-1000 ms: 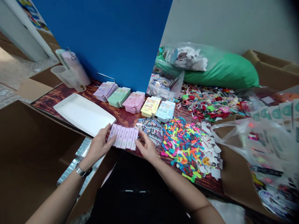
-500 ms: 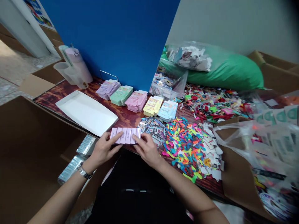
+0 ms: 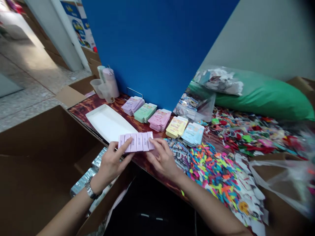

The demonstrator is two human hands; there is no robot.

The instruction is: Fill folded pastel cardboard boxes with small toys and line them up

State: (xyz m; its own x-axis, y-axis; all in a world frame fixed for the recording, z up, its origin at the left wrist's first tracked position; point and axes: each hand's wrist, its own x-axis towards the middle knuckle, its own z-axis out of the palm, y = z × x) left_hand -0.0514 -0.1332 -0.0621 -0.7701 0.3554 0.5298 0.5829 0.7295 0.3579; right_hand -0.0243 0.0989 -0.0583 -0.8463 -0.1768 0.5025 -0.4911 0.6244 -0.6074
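A row of several small lilac boxes (image 3: pixel 139 141), pressed side by side, is held up over the table's front edge. My left hand (image 3: pixel 112 163) pinches the row's left part, with fingers on top and thumb at the near side. At the right end, my right hand (image 3: pixel 163 159) grips with its fingertips and thumb. Behind the boxes lies a shallow white tray (image 3: pixel 110 123). Stacks of flat cartons stand beyond: lilac (image 3: pixel 133 105), green (image 3: pixel 145 112), pink (image 3: pixel 159 119), yellow (image 3: pixel 176 127) and blue (image 3: pixel 192 133).
Printed packets (image 3: pixel 179 154) and a heap of colourful small pieces (image 3: pixel 216 173) lie to the right. An open cardboard box (image 3: pixel 36 170) stands at left, wrapped packs (image 3: pixel 83 180) inside. A blue panel (image 3: pixel 152 49), cups (image 3: pixel 105 91) and a green bag (image 3: pixel 270 101) are behind.
The view has swung left, so the table things appear further right. Both hands still hold the lilac row, now tilted up a little more and closer to the tray's corner.
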